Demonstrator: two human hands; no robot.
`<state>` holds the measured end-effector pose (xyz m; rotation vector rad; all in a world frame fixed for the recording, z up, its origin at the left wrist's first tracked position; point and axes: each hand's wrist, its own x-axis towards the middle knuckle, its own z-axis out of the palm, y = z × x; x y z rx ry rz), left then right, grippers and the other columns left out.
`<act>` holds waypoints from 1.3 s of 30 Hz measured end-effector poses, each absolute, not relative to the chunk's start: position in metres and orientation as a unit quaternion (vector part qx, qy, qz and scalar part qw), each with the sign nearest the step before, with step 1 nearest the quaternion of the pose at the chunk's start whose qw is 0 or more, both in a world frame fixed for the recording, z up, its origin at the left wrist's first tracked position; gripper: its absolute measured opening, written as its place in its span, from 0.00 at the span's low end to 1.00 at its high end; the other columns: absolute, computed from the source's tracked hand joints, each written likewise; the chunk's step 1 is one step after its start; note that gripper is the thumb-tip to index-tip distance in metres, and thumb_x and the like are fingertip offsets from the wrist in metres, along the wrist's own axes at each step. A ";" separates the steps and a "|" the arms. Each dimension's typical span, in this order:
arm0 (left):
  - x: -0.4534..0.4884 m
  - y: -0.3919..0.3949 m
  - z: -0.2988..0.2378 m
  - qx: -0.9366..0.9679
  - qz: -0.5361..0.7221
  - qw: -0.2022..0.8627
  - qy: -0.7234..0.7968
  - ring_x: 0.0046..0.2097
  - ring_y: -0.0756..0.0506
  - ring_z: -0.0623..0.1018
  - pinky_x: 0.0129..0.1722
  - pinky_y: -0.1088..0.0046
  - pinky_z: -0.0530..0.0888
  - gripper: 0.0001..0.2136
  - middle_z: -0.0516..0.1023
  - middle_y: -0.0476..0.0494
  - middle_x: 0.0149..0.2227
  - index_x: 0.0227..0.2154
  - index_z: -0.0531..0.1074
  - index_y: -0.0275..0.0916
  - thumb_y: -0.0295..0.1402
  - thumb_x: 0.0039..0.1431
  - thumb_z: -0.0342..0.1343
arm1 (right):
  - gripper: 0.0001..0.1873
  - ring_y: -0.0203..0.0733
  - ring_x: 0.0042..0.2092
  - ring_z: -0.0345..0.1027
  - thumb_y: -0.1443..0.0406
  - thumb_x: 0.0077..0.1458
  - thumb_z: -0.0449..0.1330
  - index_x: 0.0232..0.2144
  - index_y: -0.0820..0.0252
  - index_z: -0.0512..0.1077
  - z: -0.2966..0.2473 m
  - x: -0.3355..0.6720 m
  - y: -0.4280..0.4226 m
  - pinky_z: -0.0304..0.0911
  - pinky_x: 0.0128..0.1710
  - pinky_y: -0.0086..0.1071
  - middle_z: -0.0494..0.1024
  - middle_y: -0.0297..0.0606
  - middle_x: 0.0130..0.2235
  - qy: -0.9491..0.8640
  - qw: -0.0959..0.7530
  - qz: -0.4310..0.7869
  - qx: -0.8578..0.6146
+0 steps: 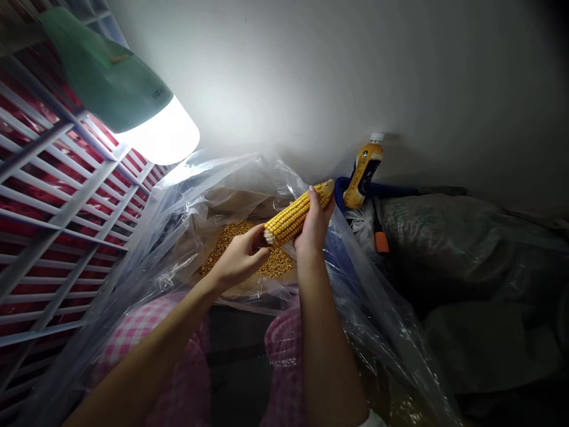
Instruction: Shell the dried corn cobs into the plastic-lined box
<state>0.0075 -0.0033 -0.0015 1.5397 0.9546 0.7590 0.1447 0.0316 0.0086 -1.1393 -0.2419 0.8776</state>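
Note:
A yellow ear of corn (293,218) lies tilted across my two hands, its pale cut end toward the lower left. My right hand (313,222) is wrapped around its upper half, with the thumb on top of the kernels. At the lower end, the fingers of my left hand (243,255) press against the cob; part of them is hidden behind it. Below both hands, loose corn kernels (278,264) lie in a brown container lined with a clear plastic bag (173,267). The rows of kernels on the ear look mostly full.
At upper left, a lit green lamp (115,89) hangs by a white plastic crate (57,228) with red contents. A yellow bottle (363,172) stands near the wall, by an orange-tipped tool (381,241). Dark sacks (471,255) fill the right side. Pink checked cloth (146,332) covers my legs.

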 end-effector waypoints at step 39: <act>0.005 -0.007 0.007 0.567 0.306 0.669 0.370 0.41 0.42 0.77 0.36 0.69 0.74 0.25 0.75 0.38 0.45 0.53 0.65 0.36 0.43 0.55 0.53 | 0.29 0.36 0.32 0.71 0.57 0.45 0.61 0.48 0.48 0.57 0.014 0.144 0.028 0.71 0.33 0.35 0.68 0.29 0.36 -0.120 0.741 0.485 -0.448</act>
